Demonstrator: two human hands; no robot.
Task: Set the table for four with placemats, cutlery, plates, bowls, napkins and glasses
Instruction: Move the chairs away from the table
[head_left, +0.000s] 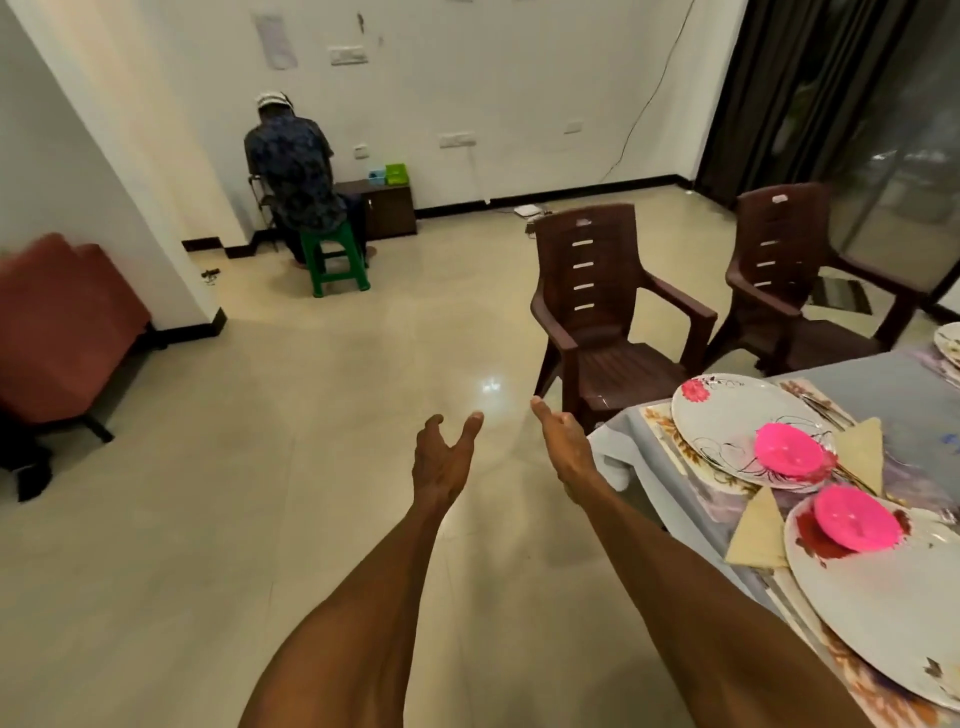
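The fingers (474, 423) of my left hand (441, 462) are spread and carry nothing; my right hand (563, 447) is flat, released, equally bare, both out over the floor (260, 519) beside the desk (883, 384). I judge the nearer plate (893, 603) the risk: it sits close to the desk edge by my right forearm, and a careless swing could knock it off. Two flowered plates each hold a pink bowl (789, 449) on patterned placemats (670, 431), folded napkins (758, 535) beside them. I see no glasses.
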